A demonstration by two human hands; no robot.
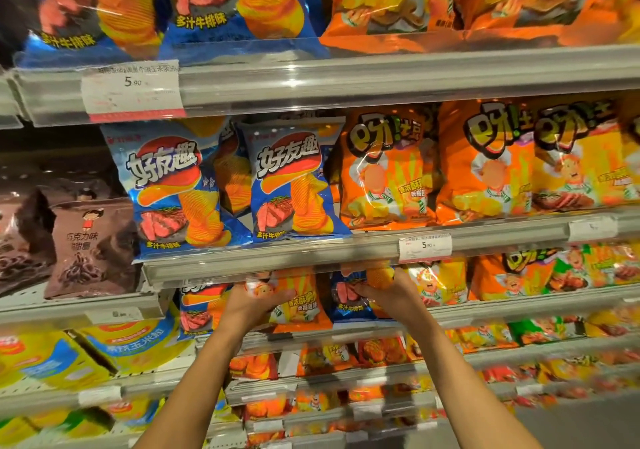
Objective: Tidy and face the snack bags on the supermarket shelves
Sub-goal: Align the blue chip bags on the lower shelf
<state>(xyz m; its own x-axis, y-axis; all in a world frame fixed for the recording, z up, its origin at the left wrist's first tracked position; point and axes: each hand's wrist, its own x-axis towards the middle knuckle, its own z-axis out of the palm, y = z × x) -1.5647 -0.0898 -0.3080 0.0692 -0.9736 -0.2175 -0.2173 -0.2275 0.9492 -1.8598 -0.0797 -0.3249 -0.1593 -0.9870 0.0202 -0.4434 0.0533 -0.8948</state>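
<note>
Both my arms reach up to the third shelf from the top. My left hand (pixel 254 301) grips the left side of an orange snack bag (pixel 304 304) standing among blue ones. My right hand (pixel 391 294) holds the right part of a blue chip bag (pixel 349 301) just beside it, fingers wrapped over its upper edge. Another blue bag (pixel 199 310) stands to the left of my left hand. The tops of these bags are hidden behind the shelf rail (pixel 277 261) above them.
On the shelf above stand two blue chip bags (pixel 173 185) and orange bags (pixel 388 168), with price tags (pixel 425 246) on the rails. Brown bags (pixel 90 247) and yellow bags (pixel 69 355) fill the left bay. Lower shelves carry several small orange packs (pixel 322 355).
</note>
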